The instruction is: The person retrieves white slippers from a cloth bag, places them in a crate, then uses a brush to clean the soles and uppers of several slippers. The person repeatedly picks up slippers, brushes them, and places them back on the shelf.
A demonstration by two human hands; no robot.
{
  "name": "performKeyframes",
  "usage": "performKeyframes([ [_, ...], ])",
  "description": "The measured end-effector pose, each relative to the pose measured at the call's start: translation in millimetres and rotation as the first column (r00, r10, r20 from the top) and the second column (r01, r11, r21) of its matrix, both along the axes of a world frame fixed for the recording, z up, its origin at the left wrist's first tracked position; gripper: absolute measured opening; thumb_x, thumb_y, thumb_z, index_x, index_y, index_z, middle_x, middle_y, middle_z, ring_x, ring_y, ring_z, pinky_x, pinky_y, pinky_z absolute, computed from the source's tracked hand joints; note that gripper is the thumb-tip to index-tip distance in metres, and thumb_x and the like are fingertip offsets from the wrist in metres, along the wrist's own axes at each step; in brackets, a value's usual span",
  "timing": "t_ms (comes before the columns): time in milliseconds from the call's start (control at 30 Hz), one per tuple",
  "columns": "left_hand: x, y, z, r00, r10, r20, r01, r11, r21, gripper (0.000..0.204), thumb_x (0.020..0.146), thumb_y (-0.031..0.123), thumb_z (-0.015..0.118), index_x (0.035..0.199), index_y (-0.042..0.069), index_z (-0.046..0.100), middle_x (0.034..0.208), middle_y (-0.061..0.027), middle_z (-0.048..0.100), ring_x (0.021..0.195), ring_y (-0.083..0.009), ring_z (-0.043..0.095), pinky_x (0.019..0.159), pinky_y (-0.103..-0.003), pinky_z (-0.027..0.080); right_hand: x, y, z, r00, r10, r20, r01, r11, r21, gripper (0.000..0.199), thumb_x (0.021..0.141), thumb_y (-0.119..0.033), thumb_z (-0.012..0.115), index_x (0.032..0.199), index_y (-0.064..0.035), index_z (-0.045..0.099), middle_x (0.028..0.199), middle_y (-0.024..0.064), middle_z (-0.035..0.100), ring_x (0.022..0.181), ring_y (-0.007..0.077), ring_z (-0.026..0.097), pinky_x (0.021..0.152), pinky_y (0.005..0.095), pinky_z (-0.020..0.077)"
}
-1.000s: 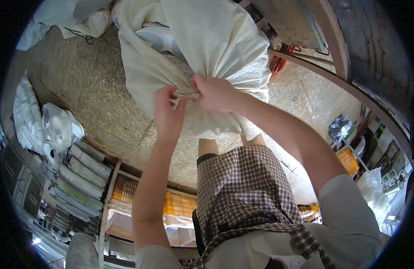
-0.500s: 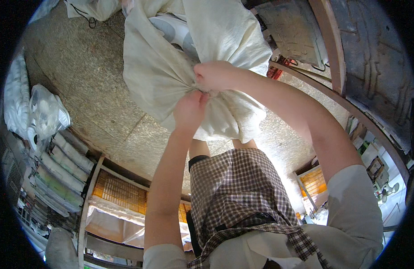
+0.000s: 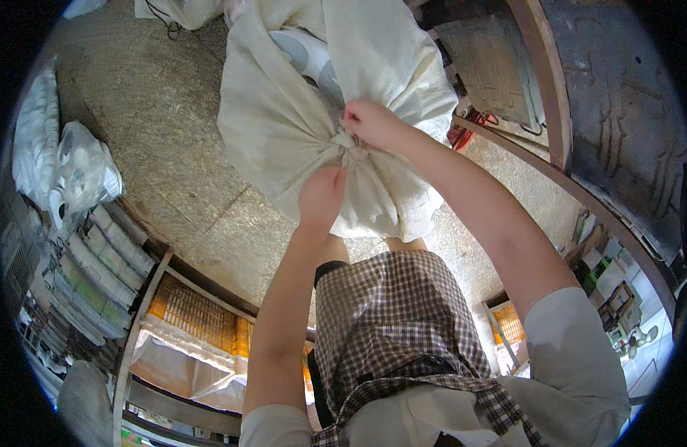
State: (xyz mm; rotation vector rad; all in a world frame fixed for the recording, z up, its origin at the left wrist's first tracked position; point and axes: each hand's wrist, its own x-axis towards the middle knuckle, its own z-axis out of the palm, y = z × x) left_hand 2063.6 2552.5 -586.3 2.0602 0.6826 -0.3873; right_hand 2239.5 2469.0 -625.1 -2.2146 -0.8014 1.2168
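A large cream cloth sack [image 3: 272, 112] stands before me, its cloth gathered into a small knot [image 3: 347, 143] in the middle. Grey-and-white rounded items [image 3: 310, 56], whose kind I cannot make out, show through a gap at its far side. My left hand [image 3: 322, 195] is closed on the sack's cloth just below and left of the knot. Above and right of the knot, my right hand [image 3: 371, 123] is closed in a fist on another bit of the gathered cloth. The fingertips of both hands are partly hidden.
Concrete floor [image 3: 164, 127] spreads to the left. Plastic-wrapped white items [image 3: 83, 167] and stacked packs [image 3: 112, 257] line the left side. Orange crates [image 3: 198, 316] sit in a metal frame near me. At right, a brown metal frame [image 3: 548, 89] stands beside dark panels [image 3: 619, 112].
The hands have moved slightly apart, and the knot now shows between them. In the picture, the sack and the surroundings have shifted a little.
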Motion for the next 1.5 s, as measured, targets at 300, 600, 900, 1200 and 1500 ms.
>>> performKeyframes([
  [300,-174,11,70,0.925,0.339,-0.17,-0.352,0.934,-0.054,0.039,0.084,0.017,0.065,0.117,-0.001,0.052,0.097,-0.0131,0.054,0.078,-0.0245,0.054,0.069,-0.032,0.047,-21,-80,84,0.894,-0.161,0.419,0.167,0.986,0.024,0.036,0.083,-0.015,0.061,0.117,-0.0048,0.054,0.125,0.0182,0.047,0.108,0.0332,0.052,0.092,0.0413,0.0428],
  [600,-372,59,133,0.807,0.3,-0.508,-0.348,0.938,0.0,0.032,0.082,0.033,0.063,0.099,0.006,0.06,0.089,-0.0136,0.066,0.085,-0.0293,0.064,0.076,-0.038,0.05,-51,-243,179,0.878,0.451,-0.159,-0.418,0.563,-0.713,0.037,0.079,-0.027,0.059,0.111,-0.0082,0.06,0.107,0.0162,0.063,0.101,0.0339,0.059,0.087,0.0449,0.0464],
  [900,-579,148,122,0.239,0.768,-0.595,-0.957,0.082,-0.278,0.026,0.093,0.026,0.046,0.079,0.006,0.054,0.074,-0.0111,0.051,0.071,-0.0266,0.052,0.069,-0.038,0.042,-136,-50,211,0.949,0.105,-0.298,-0.224,0.888,-0.402,0.031,0.085,-0.019,0.055,0.111,-0.002,0.059,0.103,0.0147,0.065,0.096,0.026,0.063,0.084,0.0378,0.049],
  [1200,-458,389,131,-0.02,0.672,-0.74,-0.837,-0.416,-0.355,0.025,0.094,0.019,0.042,0.073,0.01,0.031,0.07,-0.0053,0.022,0.061,-0.0211,0.022,0.064,-0.042,0.027,-85,131,179,0.958,0.287,0.027,-0.241,0.85,-0.469,0.017,0.081,-0.018,0.058,0.095,-0.0124,0.068,0.083,0.0062,0.069,0.074,0.0151,0.065,0.068,0.0306,0.051],
  [1500,-325,653,238,0.452,0.789,-0.416,-0.868,0.496,-0.003,0.017,0.089,0.012,0.051,0.076,0.001,0.051,0.067,-0.0067,0.047,0.054,-0.0185,0.046,0.053,-0.035,0.04,69,343,111,0.843,0.535,0.058,-0.441,0.748,-0.495,0.02,0.076,-0.024,0.055,0.08,-0.0076,0.066,0.083,0.0135,0.066,0.081,0.0276,0.063,0.069,0.0419,0.0473],
])
